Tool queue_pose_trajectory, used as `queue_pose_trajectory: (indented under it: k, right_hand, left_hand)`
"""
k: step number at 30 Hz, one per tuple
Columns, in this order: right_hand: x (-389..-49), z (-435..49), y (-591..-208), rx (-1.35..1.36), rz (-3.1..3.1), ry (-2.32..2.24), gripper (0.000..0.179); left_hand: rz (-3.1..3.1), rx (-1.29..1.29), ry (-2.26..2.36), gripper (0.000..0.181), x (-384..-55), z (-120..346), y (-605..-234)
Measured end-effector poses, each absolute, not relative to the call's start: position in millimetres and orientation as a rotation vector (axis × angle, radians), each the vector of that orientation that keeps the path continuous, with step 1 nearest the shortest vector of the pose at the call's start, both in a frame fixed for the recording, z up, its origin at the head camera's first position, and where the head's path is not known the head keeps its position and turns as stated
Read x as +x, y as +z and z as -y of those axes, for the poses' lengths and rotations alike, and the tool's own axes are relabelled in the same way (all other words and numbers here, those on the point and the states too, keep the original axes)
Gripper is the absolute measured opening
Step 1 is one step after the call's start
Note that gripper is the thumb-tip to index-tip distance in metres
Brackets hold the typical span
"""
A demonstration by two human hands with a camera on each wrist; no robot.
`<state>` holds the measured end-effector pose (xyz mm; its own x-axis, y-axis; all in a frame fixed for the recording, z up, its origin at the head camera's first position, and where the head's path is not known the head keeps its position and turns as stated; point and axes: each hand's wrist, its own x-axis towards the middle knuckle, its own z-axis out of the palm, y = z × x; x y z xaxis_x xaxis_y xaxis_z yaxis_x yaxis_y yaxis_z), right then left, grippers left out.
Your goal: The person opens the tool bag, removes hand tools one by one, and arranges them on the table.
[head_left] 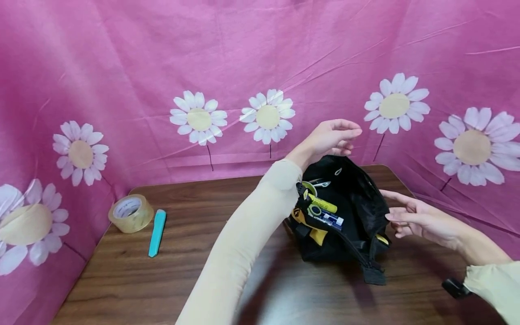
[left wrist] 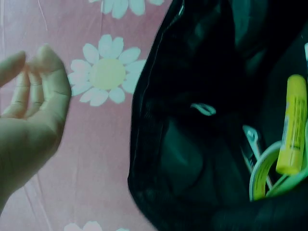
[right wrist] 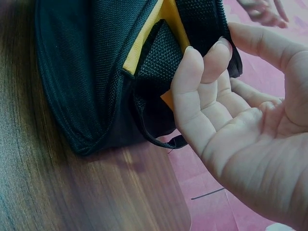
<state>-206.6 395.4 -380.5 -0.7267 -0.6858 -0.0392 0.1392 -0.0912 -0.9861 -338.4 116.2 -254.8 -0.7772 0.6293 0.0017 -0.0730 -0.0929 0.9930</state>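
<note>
An unzipped black fabric bag [head_left: 325, 253] with yellow trim stands at the table's right side. A yellow marker-like stick [head_left: 324, 204], a blue-and-white item [head_left: 334, 220] and a green ring [left wrist: 262, 175] lie in it, beside a small silver tool [left wrist: 251, 137]. My left hand [head_left: 331, 136] is raised over the bag's far edge, fingers loosely bent around nothing; the left wrist view puts it beside the rim. At the right end of the bag, my right hand [head_left: 426, 223] has its fingertips against the edge, several fingers [right wrist: 187, 72] bent in front of the outer wall.
A roll of clear packing tape [head_left: 142, 214] and a slim teal tool [head_left: 157, 233] lie on the left of the brown wooden table [head_left: 195, 271]. A pink cloth [head_left: 227, 45] with large daisies hangs close behind the table and along both sides.
</note>
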Motion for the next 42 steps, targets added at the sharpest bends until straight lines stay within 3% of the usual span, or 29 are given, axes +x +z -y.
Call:
queue_pose_trajectory:
  k: [10,20,27,35,42]
  right_hand:
    - [-205,-393,-378,-0.574,-1.637,-1.859,0.065]
    - [-206,-392,-384,-0.614,-1.554,-1.904,0.066]
    - [-205,-395,-383,-0.574,-1.639,-1.887,0.065]
    - [-205,-395,-384,-0.574,-1.648,-1.884,0.066]
    - [-203,-395,-383,-0.586,-1.65,-1.869,0.067]
  left_hand:
    - [-1.587,0.679,1.991,0.021,-339,-136,-289]
    - [-1.832,0.625,1.37,0.026,-342,-130,-325]
    - [-1.925,0.489,1.289,0.032,-348,-119,-336]
    - [-1.96,0.355,1.31,0.014,-351,-107,-347]
    - [-2.007,0.284,1.427,0.008,-348,-100,-354]
